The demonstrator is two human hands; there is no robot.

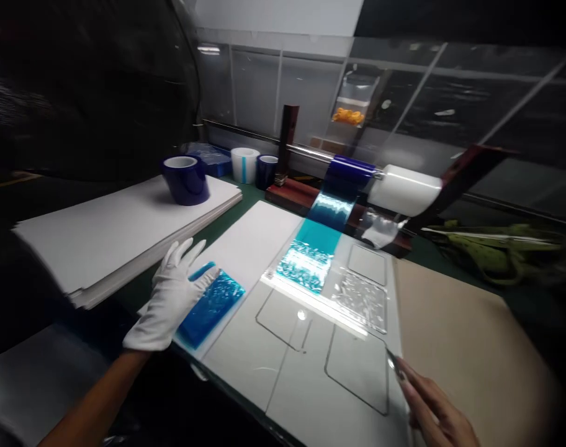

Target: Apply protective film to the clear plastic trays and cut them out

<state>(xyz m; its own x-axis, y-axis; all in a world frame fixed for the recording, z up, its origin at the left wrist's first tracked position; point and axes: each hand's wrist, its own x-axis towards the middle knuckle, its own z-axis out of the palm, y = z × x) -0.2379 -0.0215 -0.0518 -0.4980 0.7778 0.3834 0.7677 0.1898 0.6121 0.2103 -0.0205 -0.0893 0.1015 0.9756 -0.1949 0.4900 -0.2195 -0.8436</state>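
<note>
My left hand (169,298), in a white glove, lies flat with fingers spread on a blue film piece (211,307) at the left edge of the white work board (246,248). My bare right hand (429,406) is at the lower right and pinches a thin blade-like tool (391,360) whose tip touches the glass plate (311,360). A strip of blue film (311,254) runs from the roll (345,171) on the dispenser bar down onto the glass.
A stack of white sheets (106,236) lies at left with a dark blue tape roll (184,180) on top. More rolls (244,164) stand behind. A white roll (404,189) sits on the dispenser. A tan board (464,335) lies at right, green fabric (506,251) beyond it.
</note>
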